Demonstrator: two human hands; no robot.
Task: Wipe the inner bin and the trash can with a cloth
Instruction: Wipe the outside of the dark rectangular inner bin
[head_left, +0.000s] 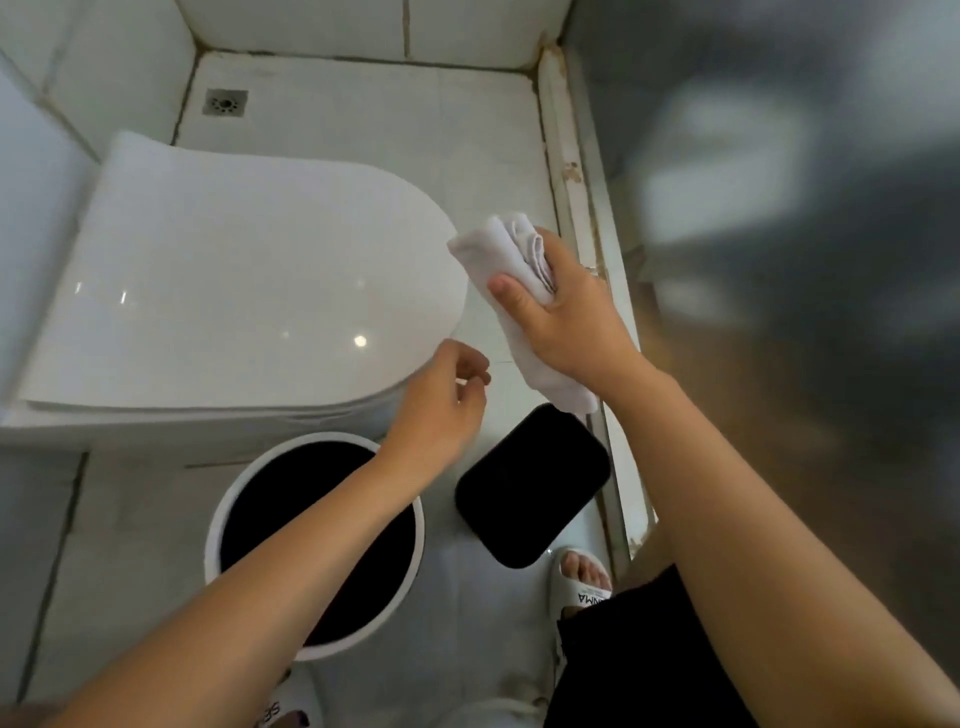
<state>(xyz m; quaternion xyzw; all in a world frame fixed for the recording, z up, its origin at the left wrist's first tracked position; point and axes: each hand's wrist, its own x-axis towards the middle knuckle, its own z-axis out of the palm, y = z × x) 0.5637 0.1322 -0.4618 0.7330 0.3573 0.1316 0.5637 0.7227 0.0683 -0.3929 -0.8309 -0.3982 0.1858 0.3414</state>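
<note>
Gripping bunched cloth (511, 270) in right hand (566, 317), left hand (441, 410) loosely curled, empty; readying to wipe; needing lowering into trash can (415, 525).

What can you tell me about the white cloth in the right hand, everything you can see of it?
The white cloth looks like soft woven fabric, bunched into loose folds. The right hand grips its middle, thumb across the front and fingers curled behind. A crumpled upper end sticks out above the hand beside the closed toilet lid; a flatter tail hangs below, ending just above the black lid lying on the floor. It is held in the air and seems to touch only the hand. No stains show.
</note>
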